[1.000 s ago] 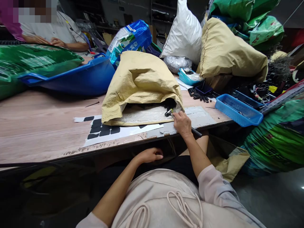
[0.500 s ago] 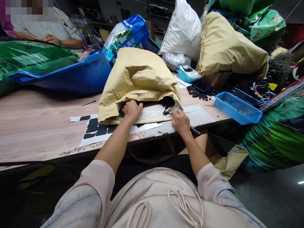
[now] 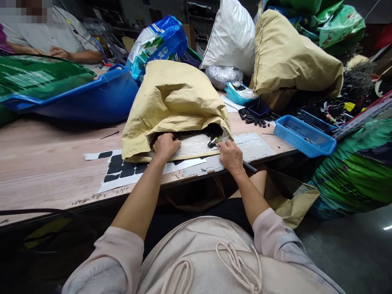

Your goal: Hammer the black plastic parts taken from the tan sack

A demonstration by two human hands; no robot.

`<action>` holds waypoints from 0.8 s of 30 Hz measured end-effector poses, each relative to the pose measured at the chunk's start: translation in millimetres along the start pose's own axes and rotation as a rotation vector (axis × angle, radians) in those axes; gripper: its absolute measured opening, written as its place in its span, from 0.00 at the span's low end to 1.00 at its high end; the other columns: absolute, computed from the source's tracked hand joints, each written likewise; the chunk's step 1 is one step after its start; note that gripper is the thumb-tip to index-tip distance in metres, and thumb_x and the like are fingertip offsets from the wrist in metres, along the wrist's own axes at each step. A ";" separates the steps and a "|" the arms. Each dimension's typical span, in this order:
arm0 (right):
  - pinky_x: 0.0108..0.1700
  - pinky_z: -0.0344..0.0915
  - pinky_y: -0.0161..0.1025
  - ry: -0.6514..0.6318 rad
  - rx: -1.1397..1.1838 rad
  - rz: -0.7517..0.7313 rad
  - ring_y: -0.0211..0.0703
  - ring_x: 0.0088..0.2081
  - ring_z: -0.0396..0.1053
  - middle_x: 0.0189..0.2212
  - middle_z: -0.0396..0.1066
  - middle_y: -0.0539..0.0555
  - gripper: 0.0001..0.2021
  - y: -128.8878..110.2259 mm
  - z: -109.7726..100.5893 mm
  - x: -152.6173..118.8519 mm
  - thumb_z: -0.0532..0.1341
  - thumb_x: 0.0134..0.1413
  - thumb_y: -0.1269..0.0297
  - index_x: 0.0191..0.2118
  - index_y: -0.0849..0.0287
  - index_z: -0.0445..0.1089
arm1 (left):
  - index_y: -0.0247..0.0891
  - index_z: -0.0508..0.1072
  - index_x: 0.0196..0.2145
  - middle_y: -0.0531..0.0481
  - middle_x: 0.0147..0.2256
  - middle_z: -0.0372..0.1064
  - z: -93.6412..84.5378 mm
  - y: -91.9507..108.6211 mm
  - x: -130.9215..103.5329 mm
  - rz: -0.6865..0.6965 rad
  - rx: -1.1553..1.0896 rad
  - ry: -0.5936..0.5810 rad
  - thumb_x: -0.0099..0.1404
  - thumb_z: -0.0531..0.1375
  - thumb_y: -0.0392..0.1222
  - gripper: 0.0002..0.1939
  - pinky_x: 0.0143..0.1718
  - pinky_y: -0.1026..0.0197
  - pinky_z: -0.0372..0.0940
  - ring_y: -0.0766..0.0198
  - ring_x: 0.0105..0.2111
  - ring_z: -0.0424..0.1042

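A yellow woven sack [image 3: 180, 98] lies on the table with its mouth towards me, showing a whitish lining and dark contents. My left hand [image 3: 166, 146] is at the left of the mouth, fingers curled and partly hidden inside; a bit of something dark shows by the thumb, too little to name. At the right of the mouth, my right hand [image 3: 231, 156] is closed round a small hammer [image 3: 212, 142] with a chrome-and-black head and a black handle that sticks out behind the hand. Under the sack lies a white sheet with black rounded pads [image 3: 116, 167].
A blue basin [image 3: 92, 98] with a green bag stands at the left, a person sitting behind it. At the right are a blue basket [image 3: 304, 136], small black parts [image 3: 254, 119] and another stuffed yellow sack [image 3: 294, 57]. Beside the table's right end stands a green bag [image 3: 355, 171].
My left hand has shifted slightly and turned at the sack's mouth, and a dark bit now shows by its thumb. The right hand keeps its hold on the hammer. The view has moved slightly.
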State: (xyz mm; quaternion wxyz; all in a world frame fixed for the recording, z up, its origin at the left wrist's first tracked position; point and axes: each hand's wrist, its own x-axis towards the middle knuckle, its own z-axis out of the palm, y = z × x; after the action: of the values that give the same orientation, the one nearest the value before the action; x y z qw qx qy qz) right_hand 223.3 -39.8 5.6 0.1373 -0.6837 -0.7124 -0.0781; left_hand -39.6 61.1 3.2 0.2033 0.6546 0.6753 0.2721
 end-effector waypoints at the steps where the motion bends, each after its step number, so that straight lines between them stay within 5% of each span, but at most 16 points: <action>1: 0.50 0.66 0.43 -0.004 -0.001 0.000 0.55 0.53 0.70 0.51 0.76 0.63 0.19 0.1 -0.1 0.0 0.53 0.77 0.66 0.60 0.55 0.78 | 0.38 0.84 0.44 0.36 0.44 0.81 0.7 1.3 -8.1 0.016 0.012 0.008 0.59 0.67 0.43 0.15 0.52 0.42 0.69 0.36 0.51 0.77; 7: 0.49 0.66 0.42 -0.006 -0.005 0.007 0.55 0.52 0.70 0.51 0.76 0.62 0.19 2.1 1.1 -0.7 0.53 0.77 0.66 0.62 0.54 0.78 | 0.43 0.87 0.45 0.46 0.44 0.81 12.1 11.5 -50.4 0.431 -0.187 -0.259 0.61 0.67 0.49 0.17 0.53 0.53 0.71 0.50 0.46 0.78; 15: 0.51 0.68 0.40 0.012 0.093 0.025 0.53 0.52 0.73 0.50 0.78 0.60 0.19 8.7 -2.7 0.1 0.57 0.74 0.68 0.61 0.52 0.80 | 0.41 0.84 0.39 0.45 0.43 0.80 13.8 -1.5 -56.4 0.314 -0.284 -0.185 0.55 0.73 0.49 0.15 0.51 0.51 0.71 0.48 0.46 0.78; 24: 0.60 0.72 0.41 0.113 0.633 -0.133 0.48 0.54 0.78 0.52 0.83 0.58 0.18 -11.3 0.8 -12.3 0.57 0.74 0.68 0.59 0.56 0.81 | 0.40 0.84 0.36 0.48 0.40 0.81 19.6 0.0 -54.1 0.264 -0.344 -0.195 0.52 0.73 0.49 0.15 0.50 0.52 0.70 0.51 0.43 0.78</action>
State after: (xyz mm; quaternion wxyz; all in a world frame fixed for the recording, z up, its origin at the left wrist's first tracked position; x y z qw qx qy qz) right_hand 212.3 -52.0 2.0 0.3771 -0.5536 -0.7357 0.1004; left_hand -24.0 9.3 -16.3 0.3386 0.7160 0.5050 0.3430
